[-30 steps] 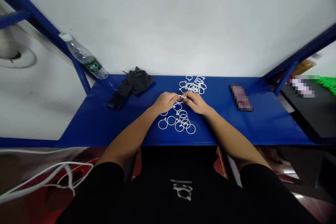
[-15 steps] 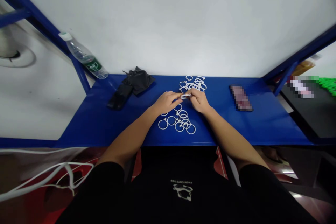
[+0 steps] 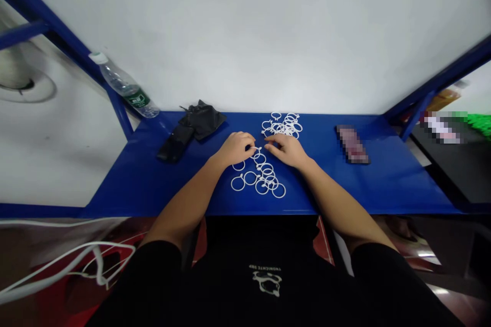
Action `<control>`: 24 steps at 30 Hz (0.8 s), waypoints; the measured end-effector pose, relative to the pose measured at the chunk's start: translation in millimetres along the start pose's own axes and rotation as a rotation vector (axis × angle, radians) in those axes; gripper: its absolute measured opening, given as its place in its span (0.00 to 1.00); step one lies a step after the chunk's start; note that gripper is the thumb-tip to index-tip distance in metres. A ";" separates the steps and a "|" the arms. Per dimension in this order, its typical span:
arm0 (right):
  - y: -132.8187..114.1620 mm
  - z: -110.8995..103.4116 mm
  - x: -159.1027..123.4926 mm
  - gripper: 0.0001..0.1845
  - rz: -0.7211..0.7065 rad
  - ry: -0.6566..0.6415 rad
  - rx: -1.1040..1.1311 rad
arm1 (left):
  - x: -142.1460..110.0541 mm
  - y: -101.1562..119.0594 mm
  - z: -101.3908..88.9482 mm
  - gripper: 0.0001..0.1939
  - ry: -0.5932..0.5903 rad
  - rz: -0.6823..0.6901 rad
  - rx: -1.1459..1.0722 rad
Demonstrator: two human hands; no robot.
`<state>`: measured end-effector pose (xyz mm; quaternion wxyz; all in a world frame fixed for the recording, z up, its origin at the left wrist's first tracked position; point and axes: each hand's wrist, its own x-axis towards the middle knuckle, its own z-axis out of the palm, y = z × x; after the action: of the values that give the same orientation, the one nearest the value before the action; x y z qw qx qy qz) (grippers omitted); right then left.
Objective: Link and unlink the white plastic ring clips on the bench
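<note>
Beside the front group of white rings, my left hand (image 3: 235, 148) is curled, with its thumb and fingertips at the edge of a white clip ring (image 3: 258, 156). This ring has a small tab and overlaps others below it. My right hand (image 3: 287, 150) is just in front of the back pile of white rings (image 3: 288, 123). Its thumb and forefinger are apart, with nothing seen between them. Several more thin white rings (image 3: 279, 190) lie loosely spread between my forearms, some overlapping. My left fingers partly cover the ring they touch.
The blue tabletop (image 3: 383, 179) meets a white wall (image 3: 245, 36). To the left are a black phone-like object (image 3: 175, 143), a crumpled black bag (image 3: 207, 120) and a leaning plastic bottle (image 3: 128, 87). A phone (image 3: 352, 144) with a blurred screen lies to the right.
My hands have moved apart. The ring held between them is now with my left hand, lower and left over the front group. My right hand has let go and opened.
</note>
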<state>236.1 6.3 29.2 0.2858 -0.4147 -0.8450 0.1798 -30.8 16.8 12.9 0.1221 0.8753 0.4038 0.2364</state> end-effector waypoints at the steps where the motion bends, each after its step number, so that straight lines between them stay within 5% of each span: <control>1: -3.8 3.1 0.2 0.21 -0.006 -0.024 0.022 | 0.5 1.5 1.4 0.06 0.048 0.011 -0.004; 5: -8.5 10.5 1.4 0.18 -0.025 -0.083 0.100 | 1.0 9.2 5.3 0.09 0.141 0.068 -0.025; 11: -3.3 11.3 -0.6 0.15 -0.043 -0.067 0.194 | 0.6 17.2 6.1 0.13 0.062 0.166 -0.038; 24: -5.5 7.1 -0.6 0.12 -0.112 -0.025 0.231 | 0.5 18.4 6.4 0.21 0.028 0.142 -0.098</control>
<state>228.6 2.1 26.5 0.3305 -0.3289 -0.8440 0.2650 -15.4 5.2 15.0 0.1421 0.8912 0.3305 0.2763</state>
